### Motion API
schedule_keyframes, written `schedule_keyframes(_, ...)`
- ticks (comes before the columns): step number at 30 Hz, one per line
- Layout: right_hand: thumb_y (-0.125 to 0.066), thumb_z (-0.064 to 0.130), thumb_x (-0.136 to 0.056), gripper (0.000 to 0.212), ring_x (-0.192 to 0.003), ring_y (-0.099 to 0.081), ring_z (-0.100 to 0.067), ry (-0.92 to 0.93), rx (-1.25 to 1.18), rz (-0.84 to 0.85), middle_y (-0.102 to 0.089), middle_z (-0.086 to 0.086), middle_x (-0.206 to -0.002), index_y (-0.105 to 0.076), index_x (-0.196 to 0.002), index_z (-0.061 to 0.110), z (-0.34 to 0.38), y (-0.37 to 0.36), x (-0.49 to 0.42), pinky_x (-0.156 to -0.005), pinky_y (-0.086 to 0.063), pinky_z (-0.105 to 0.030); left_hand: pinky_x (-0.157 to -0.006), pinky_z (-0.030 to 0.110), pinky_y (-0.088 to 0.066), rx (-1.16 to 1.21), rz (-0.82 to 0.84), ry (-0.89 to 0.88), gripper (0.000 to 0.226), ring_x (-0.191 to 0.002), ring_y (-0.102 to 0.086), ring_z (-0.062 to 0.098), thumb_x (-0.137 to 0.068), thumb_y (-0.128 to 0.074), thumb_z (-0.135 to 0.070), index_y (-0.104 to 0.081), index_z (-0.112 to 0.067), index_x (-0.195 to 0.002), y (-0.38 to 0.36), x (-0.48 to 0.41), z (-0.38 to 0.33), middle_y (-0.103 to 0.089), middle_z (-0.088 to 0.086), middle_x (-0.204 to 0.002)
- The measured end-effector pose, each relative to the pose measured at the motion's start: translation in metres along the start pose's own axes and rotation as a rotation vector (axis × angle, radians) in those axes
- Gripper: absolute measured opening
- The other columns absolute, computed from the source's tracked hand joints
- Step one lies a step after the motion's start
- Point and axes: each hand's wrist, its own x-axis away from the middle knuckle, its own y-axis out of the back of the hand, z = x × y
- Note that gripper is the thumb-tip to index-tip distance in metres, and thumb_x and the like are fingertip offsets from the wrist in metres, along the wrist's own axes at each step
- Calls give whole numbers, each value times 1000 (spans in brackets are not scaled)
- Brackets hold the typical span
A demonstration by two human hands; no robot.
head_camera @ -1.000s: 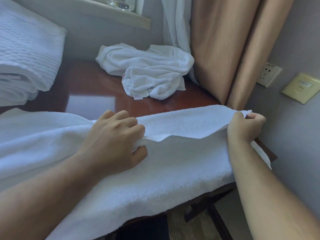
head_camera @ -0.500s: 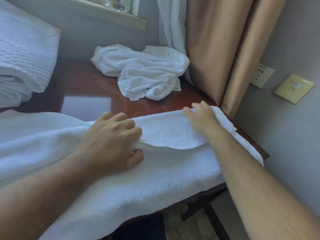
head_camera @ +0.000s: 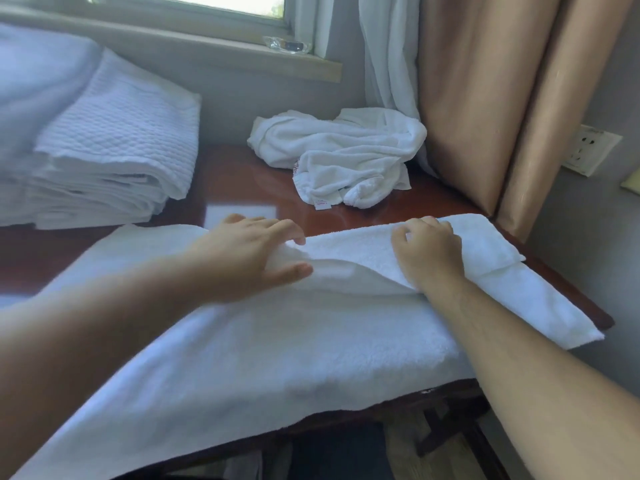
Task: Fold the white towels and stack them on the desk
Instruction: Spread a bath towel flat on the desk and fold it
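Spreading across the near half of the desk (head_camera: 242, 174), the large white towel (head_camera: 277, 358) lies flat with its near edge hanging over the desk's front at 6 o'clock and its right end drooping off the side at 4 o'clock; that overhang is the main hazard, since a pull toward the body could, I judge, let the weight of the hanging part drag the whole sheet off the wood. At 9 o'clock the stack of folded linens (head_camera: 104, 161) sits on the desk, well apart from the hands; it looks safe unless the spread towel is swept leftward into it. At 12 o'clock the crumpled towel (head_camera: 343, 157) waits unfolded near the curtain (head_camera: 485, 98); a far push of the fold could nudge it. The folded-over flap (head_camera: 363, 247) runs along the towel's far edge, its lip lifted between the hands, so the edges may end up misaligned if 1 hand lets go early. The left hand (head_camera: 249, 258) has its fingers on top of the flap and its thumb beneath the lip, a loose pinch; motion blur hides how firm it is. The right hand (head_camera: 429, 254) rests on the flap with knuckles bent; whether it actually grips cloth I cannot tell.
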Motion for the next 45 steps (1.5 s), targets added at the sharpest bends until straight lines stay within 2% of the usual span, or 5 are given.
schedule_keyframes(10, -57, 18, -89, 18, -91, -55, -31, 991, -284, 195, -64, -10, -97, -70, -95, 7, 184, -5, 129, -84, -46, -44, -120, 42, -24, -317, 381, 382, 68, -150, -15, 17, -98, -45, -57, -14, -42, -156, 40, 83, 122, -21, -11, -163)
schedule_keyframes(22, -23, 61, -102, 71, -154, 12, -5, 1007, -133, 604, -2, 5, -170, -15, -162, 23, 205, -33, 133, -122, 14, -27, -77, 32, -44, -366, 173, 341, 22, -103, -59, 21, -89, -64, -39, -64, -25, -107, 60, 69, 121, -62, -5, -110)
schedule_keyframes(29, -25, 59, -103, 68, -156, 6, -12, 943, -61, 636, 4, 6, -170, -10, -161, 26, 231, -54, 104, -123, 1, -33, -66, 33, -32, -408, -484, 149, 10, -74, -58, 34, -87, -49, -26, -53, -17, -84, 109, 118, 104, -58, 4, -84)
schedule_keyframes(38, -32, 42, -106, 56, -151, -25, -29, 835, -37, 638, -25, -8, -165, -26, -158, 21, 245, -39, 121, -125, -20, -42, -81, 45, -45, -410, -332, 365, 25, -87, -59, 29, -79, -71, -13, -68, -26, -100, 79, 200, 96, -63, -3, -91)
schedule_keyframes(45, -46, 5, -95, 28, -103, -62, -27, 1255, -204, 484, -62, -4, -120, -62, -115, 14, 261, -19, 166, -89, -52, -39, -72, 36, -41, 52, -482, 819, 37, -82, -51, 14, -82, -68, -19, -56, -34, -114, 29, 237, 99, -51, -12, -93)
